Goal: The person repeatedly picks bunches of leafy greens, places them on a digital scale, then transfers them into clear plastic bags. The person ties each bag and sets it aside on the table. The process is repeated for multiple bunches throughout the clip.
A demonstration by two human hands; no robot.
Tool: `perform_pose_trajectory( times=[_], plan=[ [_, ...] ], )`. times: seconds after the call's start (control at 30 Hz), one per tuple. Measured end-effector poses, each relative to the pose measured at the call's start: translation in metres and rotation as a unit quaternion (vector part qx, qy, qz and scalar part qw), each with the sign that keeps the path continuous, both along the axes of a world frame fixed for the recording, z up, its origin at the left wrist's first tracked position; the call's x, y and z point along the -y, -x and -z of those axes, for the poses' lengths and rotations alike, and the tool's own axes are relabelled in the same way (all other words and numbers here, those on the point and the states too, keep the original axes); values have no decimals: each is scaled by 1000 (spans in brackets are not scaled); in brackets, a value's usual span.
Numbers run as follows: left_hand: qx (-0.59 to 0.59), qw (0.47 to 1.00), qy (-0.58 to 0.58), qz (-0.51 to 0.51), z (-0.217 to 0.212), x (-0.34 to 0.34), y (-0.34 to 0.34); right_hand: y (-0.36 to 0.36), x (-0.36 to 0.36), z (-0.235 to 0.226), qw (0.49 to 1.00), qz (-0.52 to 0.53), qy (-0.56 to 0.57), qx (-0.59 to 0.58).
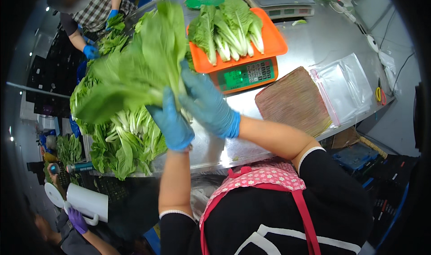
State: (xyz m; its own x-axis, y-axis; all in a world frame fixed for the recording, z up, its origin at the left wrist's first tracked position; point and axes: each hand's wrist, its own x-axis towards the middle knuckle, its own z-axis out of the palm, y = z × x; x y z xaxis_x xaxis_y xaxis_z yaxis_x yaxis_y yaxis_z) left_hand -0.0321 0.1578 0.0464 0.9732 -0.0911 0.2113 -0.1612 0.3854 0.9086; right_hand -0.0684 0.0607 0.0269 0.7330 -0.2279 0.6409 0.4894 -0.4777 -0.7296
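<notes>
My left hand (174, 126), in a blue glove, is closed round the base of a bunch of leafy greens (148, 62). The long leaves fan up and to the left, blurred by motion. My right hand (209, 103), gloved too, presses on the stem side of the same bunch, its fingers partly hidden by it. Behind and below the bunch lies a big heap of loose greens (128, 143). To the right of it, several heads of greens (231, 28) rest on the orange tray (276, 39) of a digital scale (247, 74) with a lit green display.
A brown cloth (292, 102) and clear plastic bags (348, 87) lie on the metal table (211, 154); yellow-handled scissors (380, 95) are at its right edge. Another scale (287, 10) stands at the back. A co-worker's blue-gloved hand (91, 52) handles greens; another person holds a white jug (87, 201).
</notes>
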Motion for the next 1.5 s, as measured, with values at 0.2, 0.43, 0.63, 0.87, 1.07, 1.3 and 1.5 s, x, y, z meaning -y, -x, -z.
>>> perform_pose_trajectory(
  times=[0.2, 0.43, 0.63, 0.87, 1.07, 1.3, 1.5],
  plan=[
    [133, 981, 56, 130, -54, 120, -52, -26, 101, -66, 983, 100, -60, 145],
    [20, 904, -423, 54, 70, 188, -106, -51, 186, 57, 937, 241, 43, -251],
    [41, 783, -618, 59, -11, 180, -95, -45, 214, 44, 937, 137, -9, -322],
    [171, 753, -633, -56, -14, 154, -103, 41, 198, 36, 922, 223, 112, -295],
    [344, 756, -515, -213, -20, 113, -88, 140, 188, 74, 883, 39, 303, -356],
    [164, 856, -450, -194, 77, -5, -43, 196, 171, 113, 820, -19, 390, -418],
    [220, 841, -494, -22, 139, -43, 55, 176, 114, 120, 838, -3, 370, -401]
  ],
)
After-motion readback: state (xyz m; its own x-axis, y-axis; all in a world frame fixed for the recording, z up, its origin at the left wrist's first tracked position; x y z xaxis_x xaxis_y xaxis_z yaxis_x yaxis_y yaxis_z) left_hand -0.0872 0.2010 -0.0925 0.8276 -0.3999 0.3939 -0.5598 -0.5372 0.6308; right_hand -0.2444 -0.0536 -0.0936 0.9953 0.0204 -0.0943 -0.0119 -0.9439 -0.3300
